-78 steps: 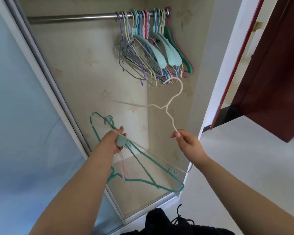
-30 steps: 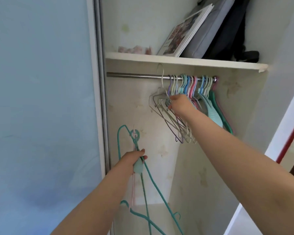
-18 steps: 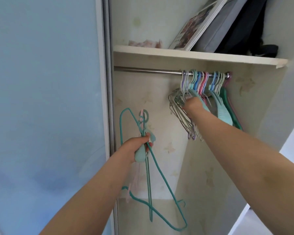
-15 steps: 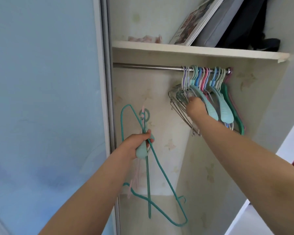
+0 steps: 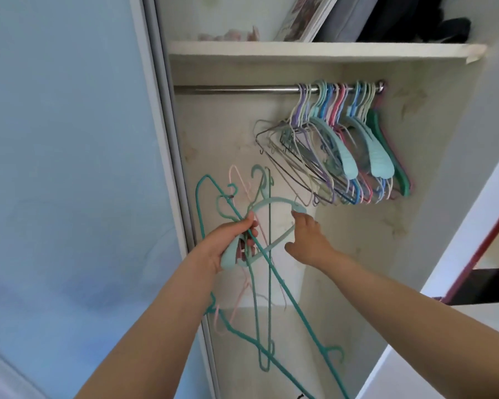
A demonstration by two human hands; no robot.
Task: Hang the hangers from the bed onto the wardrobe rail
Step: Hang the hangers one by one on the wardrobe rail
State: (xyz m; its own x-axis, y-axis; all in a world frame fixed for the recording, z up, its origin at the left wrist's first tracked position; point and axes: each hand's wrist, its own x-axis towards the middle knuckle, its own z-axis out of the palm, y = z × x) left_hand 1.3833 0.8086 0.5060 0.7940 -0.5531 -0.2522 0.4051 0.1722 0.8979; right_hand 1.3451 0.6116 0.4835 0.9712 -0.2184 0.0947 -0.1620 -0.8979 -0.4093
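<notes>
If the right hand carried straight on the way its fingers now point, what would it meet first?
Most likely the pale green hanger in the left hand's bundle: the right hand reaches up-left and its fingertips are already at that hanger's curved arm, though depth is hard to judge.

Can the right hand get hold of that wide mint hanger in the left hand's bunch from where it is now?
Probably yes. The right hand is already at the wide mint hanger, fingertips at its free end with nothing between. The catch: the left hand grips its other end among thin teal hangers that may snag.
</notes>
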